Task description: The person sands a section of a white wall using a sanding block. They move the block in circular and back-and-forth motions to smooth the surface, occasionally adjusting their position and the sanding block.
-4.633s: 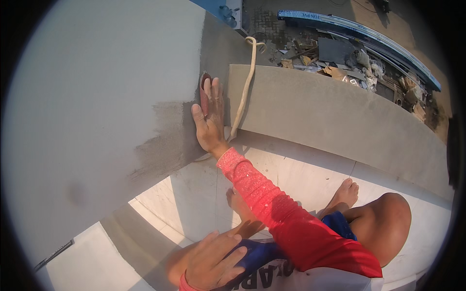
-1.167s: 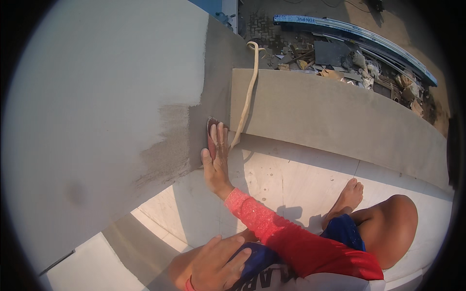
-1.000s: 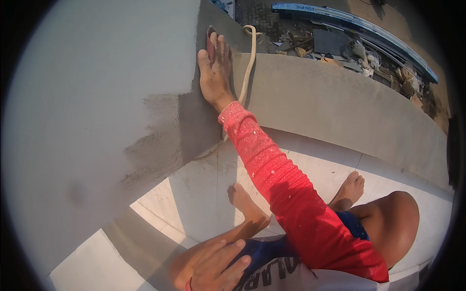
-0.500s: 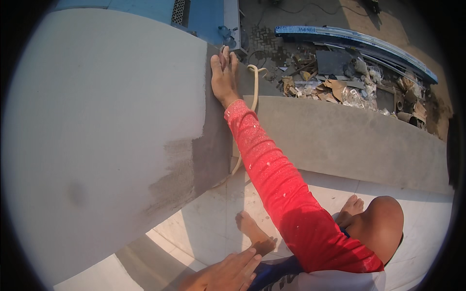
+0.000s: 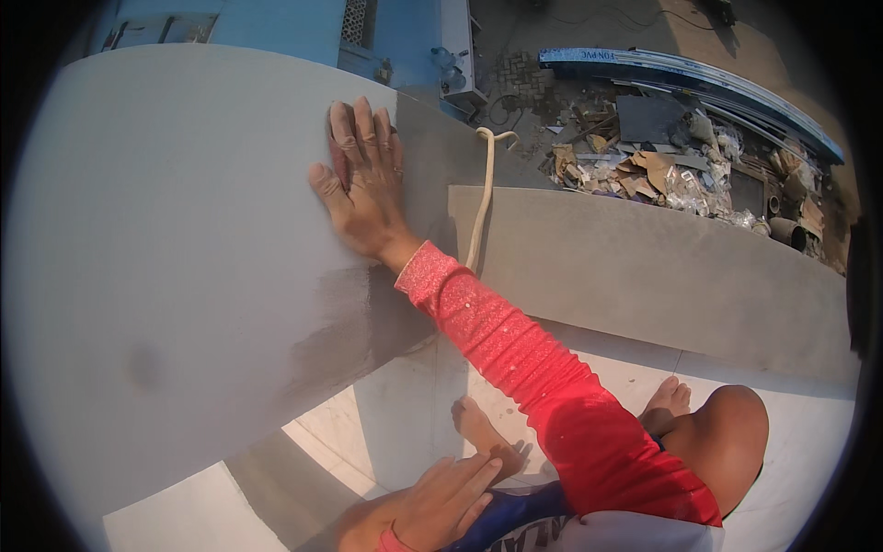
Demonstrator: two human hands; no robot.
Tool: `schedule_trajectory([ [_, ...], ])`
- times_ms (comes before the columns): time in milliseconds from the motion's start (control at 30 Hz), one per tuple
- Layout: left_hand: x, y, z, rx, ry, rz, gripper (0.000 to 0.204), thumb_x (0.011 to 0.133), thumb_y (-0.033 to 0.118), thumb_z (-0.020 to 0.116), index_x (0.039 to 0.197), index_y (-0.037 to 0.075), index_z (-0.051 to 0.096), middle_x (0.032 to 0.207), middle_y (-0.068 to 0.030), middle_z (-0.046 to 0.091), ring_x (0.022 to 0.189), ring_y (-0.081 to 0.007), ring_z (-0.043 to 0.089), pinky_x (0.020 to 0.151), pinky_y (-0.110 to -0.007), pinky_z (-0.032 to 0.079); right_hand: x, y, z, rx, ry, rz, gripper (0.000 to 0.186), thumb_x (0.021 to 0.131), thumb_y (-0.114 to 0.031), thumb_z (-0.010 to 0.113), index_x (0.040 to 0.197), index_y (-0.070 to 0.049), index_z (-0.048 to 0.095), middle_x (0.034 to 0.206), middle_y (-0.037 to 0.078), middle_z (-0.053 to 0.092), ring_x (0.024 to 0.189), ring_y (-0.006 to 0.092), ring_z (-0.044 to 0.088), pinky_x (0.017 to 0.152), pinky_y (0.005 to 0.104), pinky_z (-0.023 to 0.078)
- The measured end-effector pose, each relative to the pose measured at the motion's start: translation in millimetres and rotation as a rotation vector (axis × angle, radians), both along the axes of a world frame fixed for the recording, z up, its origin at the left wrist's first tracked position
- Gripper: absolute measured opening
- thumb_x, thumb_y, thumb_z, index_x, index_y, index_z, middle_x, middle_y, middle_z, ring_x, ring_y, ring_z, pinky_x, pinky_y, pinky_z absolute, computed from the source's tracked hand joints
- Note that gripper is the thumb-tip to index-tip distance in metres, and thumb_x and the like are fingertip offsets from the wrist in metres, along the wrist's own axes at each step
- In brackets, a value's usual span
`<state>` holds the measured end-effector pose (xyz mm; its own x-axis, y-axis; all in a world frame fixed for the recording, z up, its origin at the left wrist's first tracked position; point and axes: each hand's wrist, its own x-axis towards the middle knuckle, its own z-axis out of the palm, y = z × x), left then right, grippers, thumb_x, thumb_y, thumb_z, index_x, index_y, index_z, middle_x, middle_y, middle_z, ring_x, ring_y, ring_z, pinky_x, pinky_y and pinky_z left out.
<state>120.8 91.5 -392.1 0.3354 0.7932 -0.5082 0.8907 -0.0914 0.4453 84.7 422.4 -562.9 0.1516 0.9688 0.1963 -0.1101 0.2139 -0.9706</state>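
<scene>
My right hand [image 5: 359, 179] presses a reddish-brown piece of sandpaper [image 5: 395, 152] flat on the pale painted surface [image 5: 184, 230], just left of its dark grey band [image 5: 418, 138]. Its fingers are stretched over the paper, which shows at their edges. A pale, bent cord-like strip [image 5: 483, 207] hangs over the grey ledge [image 5: 625, 239], right of that hand. My left hand [image 5: 451, 506] lies on my left thigh, fingers loosely extended, with nothing seen in it.
Below the ledge are white tiles [image 5: 598, 359] and my bare feet. Beyond it, lower down, lie a debris pile [image 5: 671, 175] and long blue-edged panels [image 5: 690, 78]. A blue wall [image 5: 276, 28] stands at the top. A pale block [image 5: 166, 515] is at lower left.
My right hand has moved left from the dark band onto the pale paint, after earlier sliding up and down the band. The view has shifted, showing more blue wall.
</scene>
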Motion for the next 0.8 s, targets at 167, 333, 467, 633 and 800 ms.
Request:
schedule_trajectory([
  [167, 4, -3, 10, 0.025, 0.042, -0.021, 0.048, 0.093, 0.013, 0.069, 0.140, 0.005, 0.060, 0.136, -0.0174, 0.065, 0.115, -0.0335, 0.067, 0.104, -0.048, 0.051, 37, 19, -45, -0.181, 0.060, -0.103, 0.080, 0.104, -0.061, 0.040, 0.166, -0.014, 0.020, 0.172, 0.018, 0.013, 0.159, 0.0402, 0.009, 0.128, 0.0555, 0.004],
  [333, -8, -13, 22, 0.064, -0.030, 0.028, 0.048, 0.092, 0.013, 0.071, 0.139, 0.006, 0.062, 0.136, -0.0175, 0.065, 0.116, -0.0329, 0.067, 0.105, -0.050, 0.051, -46, -217, 46, 0.153, -0.032, 0.034, 0.080, 0.104, -0.067, 0.032, 0.167, -0.019, 0.021, 0.174, 0.014, 0.013, 0.160, 0.0394, 0.006, 0.126, 0.0597, 0.001],
  [467, -8, -5, 19, 0.043, -0.071, -0.020, 0.049, 0.090, 0.014, 0.072, 0.137, 0.006, 0.063, 0.134, -0.0174, 0.066, 0.119, -0.0332, 0.067, 0.105, -0.050, 0.051, -16, -186, -4, 0.363, -0.169, 0.156, 0.079, 0.105, -0.066, 0.031, 0.167, -0.018, 0.021, 0.174, 0.010, 0.014, 0.160, 0.0383, 0.005, 0.127, 0.0562, 0.002],
  [633, -13, -40, 24, 0.186, -0.155, -0.071, 0.049, 0.088, 0.013, 0.073, 0.136, 0.006, 0.063, 0.134, -0.0173, 0.066, 0.120, -0.0332, 0.066, 0.104, -0.049, 0.051, -11, -114, -18, -0.238, 0.077, 0.002, 0.077, 0.108, -0.059, 0.034, 0.167, -0.014, 0.016, 0.174, 0.013, 0.012, 0.160, 0.0407, 0.002, 0.127, 0.0576, 0.001],
  [800, -17, -23, 17, 0.147, -0.185, -0.037, 0.048, 0.087, 0.014, 0.073, 0.133, 0.005, 0.063, 0.134, -0.0166, 0.065, 0.117, -0.0331, 0.066, 0.101, -0.048, 0.053, -19, -178, 25, 0.223, -0.126, 0.076, 0.076, 0.106, -0.061, 0.036, 0.166, -0.017, 0.024, 0.174, 0.010, 0.015, 0.160, 0.0397, 0.008, 0.127, 0.0567, 0.004],
])
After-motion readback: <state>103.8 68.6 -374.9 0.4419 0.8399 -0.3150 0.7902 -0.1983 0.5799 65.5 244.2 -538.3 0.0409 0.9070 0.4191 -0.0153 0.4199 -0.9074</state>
